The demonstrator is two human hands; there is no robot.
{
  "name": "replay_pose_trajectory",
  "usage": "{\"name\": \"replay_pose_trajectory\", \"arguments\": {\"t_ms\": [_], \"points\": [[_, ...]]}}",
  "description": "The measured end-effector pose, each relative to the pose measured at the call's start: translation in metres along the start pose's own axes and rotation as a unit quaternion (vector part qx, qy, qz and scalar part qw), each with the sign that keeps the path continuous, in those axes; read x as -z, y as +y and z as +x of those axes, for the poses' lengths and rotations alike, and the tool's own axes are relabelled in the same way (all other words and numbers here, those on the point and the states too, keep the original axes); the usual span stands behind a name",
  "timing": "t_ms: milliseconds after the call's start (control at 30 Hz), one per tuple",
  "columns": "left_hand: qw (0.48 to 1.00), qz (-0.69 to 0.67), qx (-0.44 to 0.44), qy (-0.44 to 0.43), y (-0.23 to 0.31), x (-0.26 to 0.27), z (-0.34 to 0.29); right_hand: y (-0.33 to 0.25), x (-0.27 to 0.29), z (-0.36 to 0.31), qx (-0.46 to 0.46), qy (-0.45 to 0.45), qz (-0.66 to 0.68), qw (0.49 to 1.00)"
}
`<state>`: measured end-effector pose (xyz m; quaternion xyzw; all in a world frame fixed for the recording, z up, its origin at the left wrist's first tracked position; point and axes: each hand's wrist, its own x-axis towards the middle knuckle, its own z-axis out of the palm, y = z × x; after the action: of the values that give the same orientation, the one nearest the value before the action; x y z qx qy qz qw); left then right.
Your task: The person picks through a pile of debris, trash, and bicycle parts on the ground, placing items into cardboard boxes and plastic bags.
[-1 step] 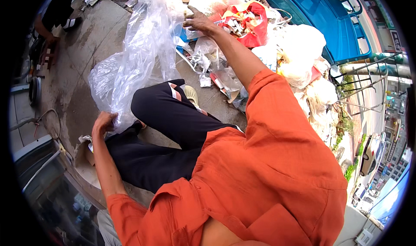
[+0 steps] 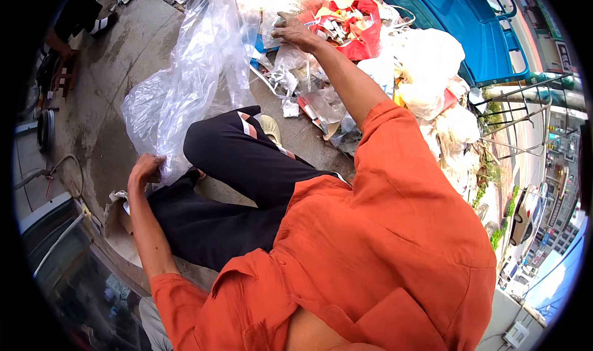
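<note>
A long sheet of clear plastic film stretches from beside my left knee up to the far pile. My left hand is closed on the film's near end, its fingers curled round the edge. My right hand reaches out over whitish plastic at the pile's left side. Its fingers are stretched and apart, with nothing visibly gripped; whether they touch the plastic I cannot tell. Just right of that hand lies a red bag, its mouth spread and full of mixed scraps.
White bagged waste is heaped at the right, by a blue cart. Loose wrappers lie near my shoe. Another person is at the far left. A cable loops across the concrete at left.
My right hand has shifted slightly right and down. My left hand, still holding the film, has moved a little left and up.
</note>
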<state>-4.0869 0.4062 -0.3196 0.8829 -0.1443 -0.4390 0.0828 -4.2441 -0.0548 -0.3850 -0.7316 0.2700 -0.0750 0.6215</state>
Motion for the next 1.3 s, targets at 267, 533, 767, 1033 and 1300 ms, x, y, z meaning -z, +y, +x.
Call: {"name": "replay_pose_trajectory", "arguments": {"t_ms": [267, 533, 767, 1033, 1300], "points": [[0.954, 0.031, 0.025, 0.298, -0.019, 0.047, 0.019, 0.146, 0.171, -0.173, -0.37, 0.243, -0.432, 0.786], [0.911, -0.203, -0.151, 0.325, -0.019, 0.043, 0.033, 0.215, 0.183, -0.17, -0.379, 0.347, -0.177, 0.839], [0.755, -0.604, -0.065, 0.246, 0.014, 0.041, 0.027, 0.224, 0.219, -0.184, -0.356, 0.187, -0.428, 0.81], [0.68, -0.686, -0.118, 0.23, 0.004, 0.043, 0.028, 0.16, 0.069, -0.18, 0.036, 0.06, -0.488, 0.87], [0.665, -0.707, -0.102, 0.219, 0.0, 0.041, 0.039, 0.262, -0.003, -0.152, -0.267, -0.031, -0.448, 0.853]]}}
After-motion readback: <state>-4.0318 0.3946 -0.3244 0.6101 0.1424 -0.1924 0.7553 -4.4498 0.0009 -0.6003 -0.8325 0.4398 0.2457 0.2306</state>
